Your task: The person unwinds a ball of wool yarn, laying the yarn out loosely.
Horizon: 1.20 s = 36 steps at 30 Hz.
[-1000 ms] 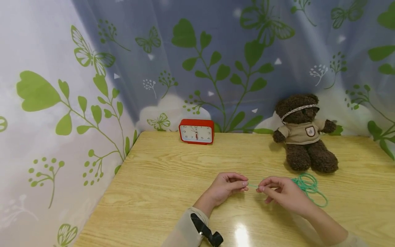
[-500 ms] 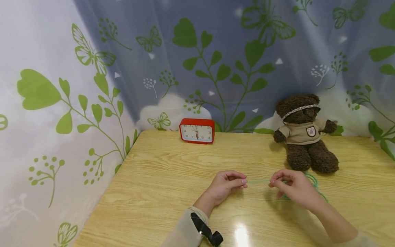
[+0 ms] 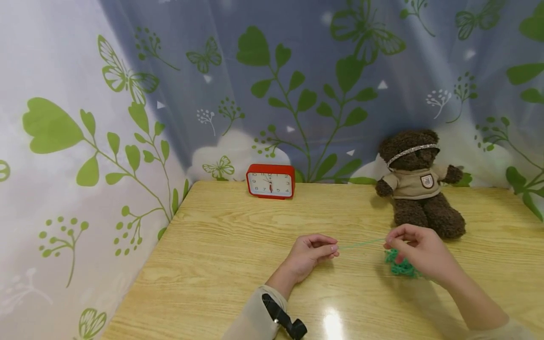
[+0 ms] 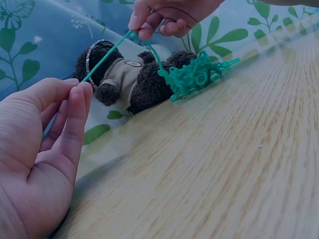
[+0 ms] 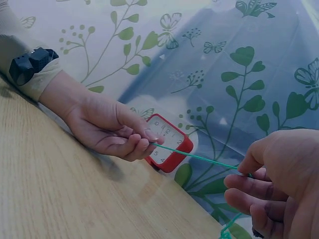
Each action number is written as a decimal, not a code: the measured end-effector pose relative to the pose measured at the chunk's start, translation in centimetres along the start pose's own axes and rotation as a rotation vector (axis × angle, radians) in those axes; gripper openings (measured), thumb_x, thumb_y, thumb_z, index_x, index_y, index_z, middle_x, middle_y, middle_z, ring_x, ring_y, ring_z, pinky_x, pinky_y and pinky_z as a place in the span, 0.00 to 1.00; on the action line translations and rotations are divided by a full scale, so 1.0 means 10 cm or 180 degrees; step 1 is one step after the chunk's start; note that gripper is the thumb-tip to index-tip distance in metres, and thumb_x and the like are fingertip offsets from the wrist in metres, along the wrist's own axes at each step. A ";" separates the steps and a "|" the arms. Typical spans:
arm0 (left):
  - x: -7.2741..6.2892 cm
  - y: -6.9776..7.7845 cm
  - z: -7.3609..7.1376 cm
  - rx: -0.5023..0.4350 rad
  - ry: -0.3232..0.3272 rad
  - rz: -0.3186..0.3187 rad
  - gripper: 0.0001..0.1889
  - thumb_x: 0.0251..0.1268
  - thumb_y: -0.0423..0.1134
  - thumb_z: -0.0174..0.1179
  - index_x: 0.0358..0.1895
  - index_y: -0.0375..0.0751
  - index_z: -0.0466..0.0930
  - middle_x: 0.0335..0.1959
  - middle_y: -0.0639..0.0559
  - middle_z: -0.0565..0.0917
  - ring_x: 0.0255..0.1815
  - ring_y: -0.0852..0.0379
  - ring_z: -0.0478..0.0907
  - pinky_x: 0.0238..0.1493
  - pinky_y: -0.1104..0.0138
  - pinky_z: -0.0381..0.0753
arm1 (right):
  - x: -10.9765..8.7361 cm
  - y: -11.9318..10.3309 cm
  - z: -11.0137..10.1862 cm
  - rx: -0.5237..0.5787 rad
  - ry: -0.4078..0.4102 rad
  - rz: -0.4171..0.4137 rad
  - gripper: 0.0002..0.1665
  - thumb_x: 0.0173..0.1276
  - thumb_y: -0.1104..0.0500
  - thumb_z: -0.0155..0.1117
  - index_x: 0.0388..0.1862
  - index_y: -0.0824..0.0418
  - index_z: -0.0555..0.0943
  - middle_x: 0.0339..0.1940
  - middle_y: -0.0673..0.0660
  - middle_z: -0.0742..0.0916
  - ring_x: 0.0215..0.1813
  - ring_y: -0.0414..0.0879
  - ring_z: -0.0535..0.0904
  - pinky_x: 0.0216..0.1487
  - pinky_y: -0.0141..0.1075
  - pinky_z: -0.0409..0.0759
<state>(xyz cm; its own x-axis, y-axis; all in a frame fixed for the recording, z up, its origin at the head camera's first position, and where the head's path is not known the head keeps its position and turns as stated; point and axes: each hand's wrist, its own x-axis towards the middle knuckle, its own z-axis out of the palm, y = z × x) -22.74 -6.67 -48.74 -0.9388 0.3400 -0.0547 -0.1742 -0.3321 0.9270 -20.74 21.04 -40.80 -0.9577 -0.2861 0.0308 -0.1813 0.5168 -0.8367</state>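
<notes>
A green cord runs straight between the two hands in the head view. Its left end is pinched between thumb and fingers of my left hand. My right hand pinches the cord farther along, a little higher than the left. From the right fingers the cord hangs down to a looped, tangled bundle, seen in the left wrist view beneath that hand. In the head view, the right hand partly hides this bundle. The right wrist view shows the cord taut from hand to hand.
A brown teddy bear in a beige shirt sits behind the right hand at the table's back. A red alarm clock stands at the back edge of the wooden table. Patterned curtains hang behind and at left.
My right hand has moved right and slightly up, drawing out a longer stretch of cord. The green bundle has shifted left beneath it. My left hand has barely moved.
</notes>
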 end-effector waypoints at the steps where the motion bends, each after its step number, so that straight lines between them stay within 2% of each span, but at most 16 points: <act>1: 0.00 0.00 0.00 -0.0005 0.0005 0.0006 0.15 0.65 0.21 0.59 0.53 0.16 0.76 0.36 0.51 0.86 0.35 0.61 0.86 0.40 0.76 0.87 | 0.00 0.00 -0.01 -0.0014 0.0014 0.0015 0.16 0.78 0.53 0.56 0.48 0.66 0.80 0.42 0.63 0.89 0.30 0.49 0.84 0.31 0.39 0.85; 9: 0.00 0.01 -0.01 -0.0008 0.0049 0.0098 0.14 0.66 0.21 0.59 0.52 0.17 0.78 0.36 0.51 0.86 0.35 0.61 0.86 0.42 0.74 0.87 | 0.01 0.00 -0.07 -0.0059 0.0074 0.0046 0.17 0.79 0.53 0.55 0.49 0.67 0.79 0.42 0.62 0.88 0.30 0.49 0.83 0.31 0.39 0.84; 16: 0.01 0.01 -0.03 0.0011 0.0143 0.0073 0.15 0.65 0.23 0.61 0.52 0.17 0.78 0.36 0.51 0.85 0.35 0.60 0.86 0.42 0.74 0.88 | 0.04 0.06 -0.01 -0.0045 -0.0222 0.0160 0.18 0.78 0.53 0.57 0.51 0.68 0.79 0.41 0.60 0.88 0.29 0.47 0.82 0.30 0.38 0.84; 26: -0.01 -0.02 -0.06 0.0059 0.0277 0.0075 0.15 0.65 0.25 0.63 0.52 0.19 0.79 0.36 0.49 0.87 0.36 0.61 0.86 0.42 0.74 0.87 | 0.04 0.14 0.18 -0.0118 -0.0406 0.0223 0.18 0.74 0.52 0.63 0.48 0.68 0.81 0.35 0.58 0.87 0.25 0.47 0.81 0.25 0.37 0.82; 32: 0.03 -0.06 0.01 0.0103 0.0349 0.0099 0.13 0.64 0.24 0.63 0.50 0.19 0.80 0.37 0.46 0.86 0.35 0.60 0.86 0.42 0.72 0.88 | 0.03 0.21 0.21 -0.0261 -0.0568 0.0374 0.17 0.73 0.52 0.63 0.47 0.66 0.82 0.31 0.55 0.86 0.27 0.46 0.82 0.25 0.35 0.80; 36: 0.07 -0.10 0.05 0.0247 0.0336 0.0075 0.12 0.63 0.24 0.63 0.49 0.21 0.81 0.38 0.43 0.87 0.35 0.59 0.86 0.43 0.70 0.89 | 0.03 0.25 0.22 -0.0375 -0.0648 0.0315 0.21 0.74 0.53 0.62 0.52 0.70 0.82 0.30 0.53 0.86 0.24 0.46 0.81 0.25 0.34 0.78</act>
<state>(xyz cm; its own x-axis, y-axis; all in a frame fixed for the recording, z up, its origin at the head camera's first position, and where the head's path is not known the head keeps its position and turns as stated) -23.12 -5.68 -49.48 -0.9692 0.2370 -0.0674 -0.1320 -0.2684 0.9542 -21.02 20.50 -44.11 -0.9095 -0.3799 -0.1689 -0.1250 0.6374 -0.7603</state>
